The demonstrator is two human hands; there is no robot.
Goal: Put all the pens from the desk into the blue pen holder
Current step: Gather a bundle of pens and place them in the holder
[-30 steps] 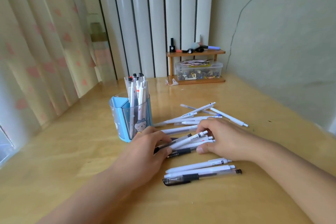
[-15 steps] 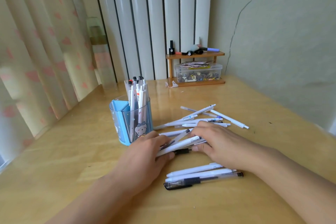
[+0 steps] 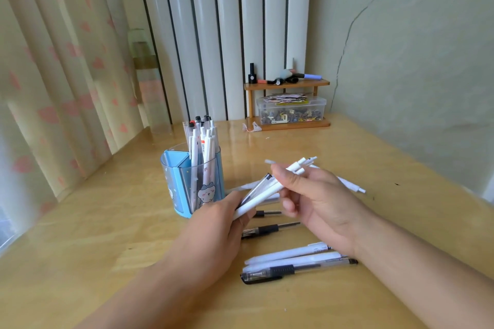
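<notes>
A person gathers a bundle of pens (image 3: 270,189) above a wooden desk (image 3: 107,222), the left hand (image 3: 213,232) curled round the lower ends and the right hand (image 3: 318,203) pinching the bundle nearer its upper end, so that both hands are clamped on the same sheaf, which slants up and to the right just beside the blue pen holder (image 3: 192,184). The holder stands upright left of the hands, with a number of white pens already standing in its clear front compartment. More pens lie flat on the desk: two dark-gripped pens (image 3: 270,228) under the hands, a group of three (image 3: 296,262) nearer the camera, and at least one white pen (image 3: 350,184) partly hidden behind the right hand. The pens look light, stiff and smooth, so a loose sheaf would likely slide apart or fan out; a firm hold round the middle of the barrels, with the ends squared up, seems the safest way to carry them. The holder appears light too and might tip if the bundle knocks its rim, so the pens would best go in near-vertical. At the back of the desk stands a small wooden shelf (image 3: 288,84) above a clear plastic box (image 3: 291,111), and a curtain (image 3: 53,75) hangs at the left.
</notes>
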